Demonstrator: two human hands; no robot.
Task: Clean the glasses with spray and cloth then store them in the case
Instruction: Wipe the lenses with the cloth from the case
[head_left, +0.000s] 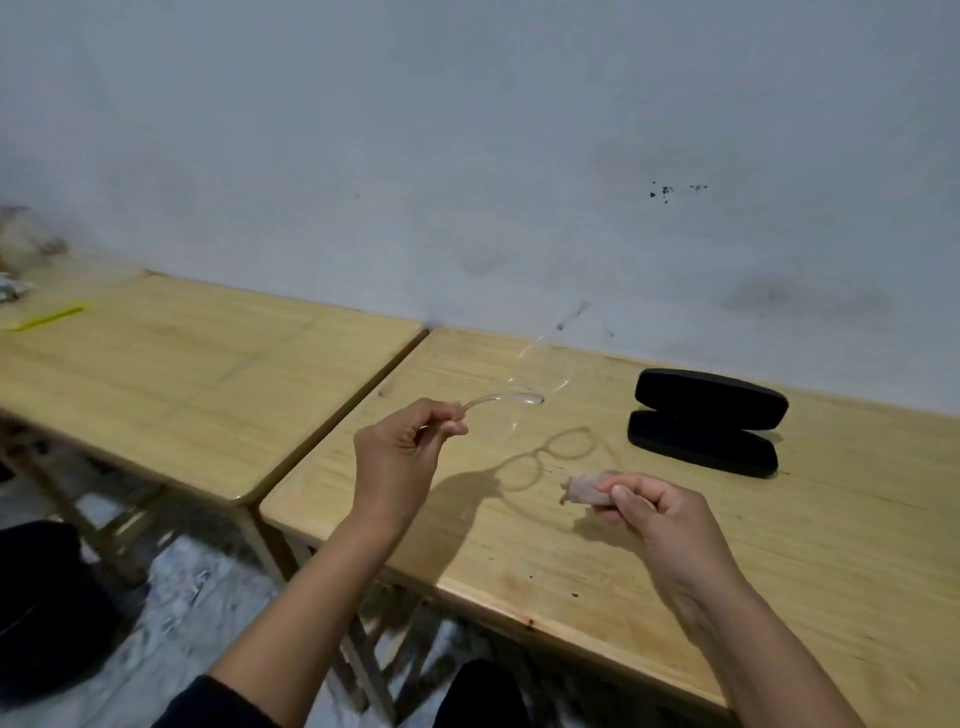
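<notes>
Left hand (402, 457) pinches the temple tip of the clear glasses (524, 387), which hang in the air over the table (675, 561), their long axis running up and to the far right. Right hand (649, 512) grips the bunched cloth (584, 491), near and right of the lenses. Farther right, well apart, the black case (706, 421) lies open; the right hand is nearer it.
</notes>
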